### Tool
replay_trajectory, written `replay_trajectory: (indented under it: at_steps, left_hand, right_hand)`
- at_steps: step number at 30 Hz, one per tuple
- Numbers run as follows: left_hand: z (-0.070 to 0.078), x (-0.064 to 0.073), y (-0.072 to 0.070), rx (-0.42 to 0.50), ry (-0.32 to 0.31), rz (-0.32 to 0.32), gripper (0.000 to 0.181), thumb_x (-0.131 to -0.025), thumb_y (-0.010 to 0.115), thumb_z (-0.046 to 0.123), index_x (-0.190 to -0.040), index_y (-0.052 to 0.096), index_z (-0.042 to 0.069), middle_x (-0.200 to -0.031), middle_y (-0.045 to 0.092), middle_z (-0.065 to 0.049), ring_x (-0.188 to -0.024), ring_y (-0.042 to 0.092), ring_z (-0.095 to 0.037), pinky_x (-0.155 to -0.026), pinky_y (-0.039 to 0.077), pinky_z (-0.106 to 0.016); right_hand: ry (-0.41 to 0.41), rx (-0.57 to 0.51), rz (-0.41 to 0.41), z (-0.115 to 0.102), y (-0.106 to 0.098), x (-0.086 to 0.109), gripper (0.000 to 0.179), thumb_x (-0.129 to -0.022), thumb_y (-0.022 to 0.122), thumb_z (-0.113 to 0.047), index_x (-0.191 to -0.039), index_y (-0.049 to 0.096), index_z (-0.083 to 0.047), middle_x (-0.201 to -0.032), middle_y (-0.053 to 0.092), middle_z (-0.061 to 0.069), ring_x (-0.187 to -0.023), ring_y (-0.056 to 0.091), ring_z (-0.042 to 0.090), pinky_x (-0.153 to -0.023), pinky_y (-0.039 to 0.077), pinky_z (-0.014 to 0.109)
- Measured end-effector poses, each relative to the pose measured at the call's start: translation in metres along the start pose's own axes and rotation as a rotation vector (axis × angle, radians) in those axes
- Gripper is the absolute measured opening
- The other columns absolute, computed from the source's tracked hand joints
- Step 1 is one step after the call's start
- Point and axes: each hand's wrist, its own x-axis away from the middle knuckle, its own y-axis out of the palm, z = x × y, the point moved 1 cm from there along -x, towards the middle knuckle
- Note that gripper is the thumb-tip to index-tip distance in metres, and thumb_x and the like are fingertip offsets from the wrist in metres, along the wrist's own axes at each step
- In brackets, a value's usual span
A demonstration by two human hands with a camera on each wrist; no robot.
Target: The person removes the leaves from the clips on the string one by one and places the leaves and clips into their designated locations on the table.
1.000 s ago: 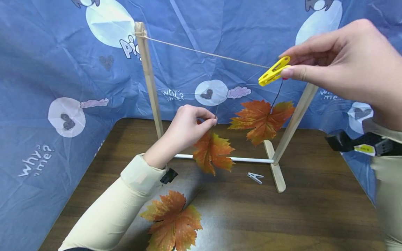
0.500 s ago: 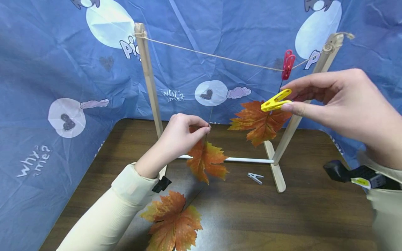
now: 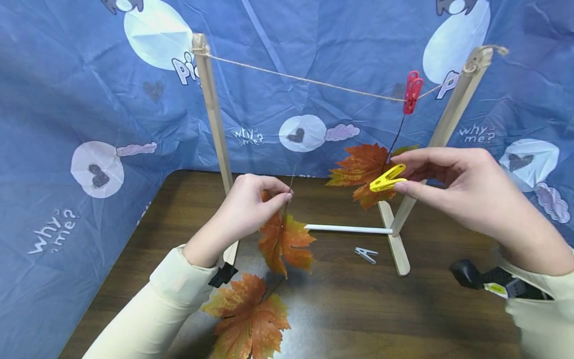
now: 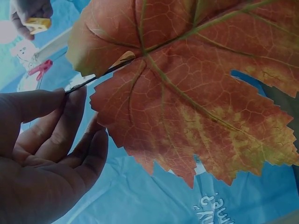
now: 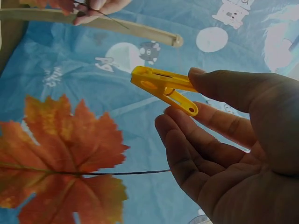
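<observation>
My left hand (image 3: 244, 207) pinches the thin dark stem of an orange artificial maple leaf (image 3: 287, 244) between thumb and forefinger. The leaf hangs below the fingers, its veins sharp in the left wrist view. My right hand (image 3: 453, 189) holds a yellow clothespin (image 3: 387, 178) by its handles between thumb and fingers. In the head view the clothespin overlaps a second leaf (image 3: 358, 167), which hangs from the twine (image 3: 305, 79) by a red clothespin (image 3: 412, 93) clamped at its stem. On the table, near the left forearm, lies a third leaf (image 3: 251, 319).
Two wooden posts, left (image 3: 213, 109) and right (image 3: 455, 112), carry the twine. A white rod (image 3: 350, 229) runs low toward the right post's foot (image 3: 398, 255). Beside that foot lies a pale clothespin (image 3: 366, 255) on the brown table (image 3: 381, 314). A blue printed cloth (image 3: 269, 30) hangs behind.
The right hand has come down from the twine with the yellow clothespin, uncovering the red one. My left hand has moved down and left with its leaf.
</observation>
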Motion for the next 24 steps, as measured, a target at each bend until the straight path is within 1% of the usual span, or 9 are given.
replay_trajectory:
  at_steps: [5, 9, 13, 17, 22, 23, 24]
  left_hand:
    - [-0.002, 0.005, 0.0, 0.008, 0.009, -0.005, 0.005, -0.091, 0.075, 0.006, -0.091, 0.08, 0.006, -0.083, 0.074, 0.003, -0.069, 0.061, -0.012, -0.063, 0.048, -0.03]
    - [-0.004, 0.009, 0.0, 0.026, 0.0, -0.015, 0.005, -0.09, 0.075, 0.004, -0.091, 0.079, 0.004, -0.084, 0.074, 0.002, -0.067, 0.06, -0.013, -0.061, 0.048, -0.028]
    - [-0.006, 0.015, 0.001, 0.04, -0.018, -0.024, 0.005, -0.09, 0.074, 0.003, -0.091, 0.079, 0.004, -0.083, 0.073, 0.002, -0.06, 0.059, -0.014, -0.056, 0.047, -0.027]
    - [-0.01, 0.02, 0.003, 0.028, -0.028, -0.026, 0.005, -0.09, 0.075, 0.004, -0.091, 0.079, 0.005, -0.081, 0.072, 0.003, -0.058, 0.056, -0.015, -0.054, 0.045, -0.027]
    - [-0.014, 0.026, 0.005, 0.031, -0.039, -0.029, 0.004, -0.09, 0.075, 0.003, -0.09, 0.079, 0.004, -0.083, 0.073, 0.003, -0.065, 0.058, -0.016, -0.057, 0.046, -0.028]
    - [-0.015, 0.027, 0.006, 0.027, -0.04, -0.027, 0.004, -0.089, 0.076, 0.003, -0.09, 0.079, 0.004, -0.083, 0.073, 0.003, -0.066, 0.059, -0.016, -0.059, 0.047, -0.029]
    - [-0.016, 0.028, 0.006, 0.021, -0.039, -0.027, 0.004, -0.089, 0.076, 0.003, -0.09, 0.079, 0.004, -0.083, 0.073, 0.004, -0.066, 0.059, -0.016, -0.064, 0.047, -0.031]
  right_hand:
    - [0.045, -0.014, -0.002, 0.007, 0.008, 0.009, 0.034, -0.082, 0.084, 0.001, -0.112, 0.076, -0.013, -0.088, 0.073, 0.001, -0.074, 0.069, 0.015, -0.061, 0.052, 0.018]
    - [0.089, -0.026, -0.02, 0.014, 0.015, 0.017, 0.034, -0.082, 0.085, 0.0, -0.112, 0.076, -0.014, -0.091, 0.073, 0.0, -0.077, 0.07, 0.015, -0.063, 0.052, 0.019]
    - [0.105, -0.018, -0.031, 0.022, 0.022, 0.023, 0.034, -0.081, 0.086, -0.001, -0.111, 0.076, -0.012, -0.092, 0.074, -0.001, -0.078, 0.07, 0.014, -0.064, 0.052, 0.018]
    - [0.089, -0.003, -0.029, 0.03, 0.03, 0.03, 0.035, -0.08, 0.087, -0.002, -0.112, 0.076, -0.011, -0.092, 0.073, -0.002, -0.078, 0.069, 0.012, -0.066, 0.052, 0.017]
    - [0.092, -0.003, -0.043, 0.041, 0.04, 0.037, 0.033, -0.08, 0.087, -0.003, -0.111, 0.076, -0.01, -0.093, 0.072, -0.003, -0.081, 0.068, 0.013, -0.069, 0.053, 0.017]
    - [0.1, -0.001, -0.049, 0.043, 0.042, 0.039, 0.033, -0.08, 0.087, -0.004, -0.11, 0.076, -0.011, -0.093, 0.072, -0.003, -0.081, 0.068, 0.013, -0.069, 0.053, 0.017]
    - [0.107, 0.003, -0.055, 0.045, 0.044, 0.041, 0.032, -0.081, 0.087, -0.006, -0.11, 0.076, -0.011, -0.093, 0.072, -0.004, -0.081, 0.068, 0.013, -0.068, 0.053, 0.018]
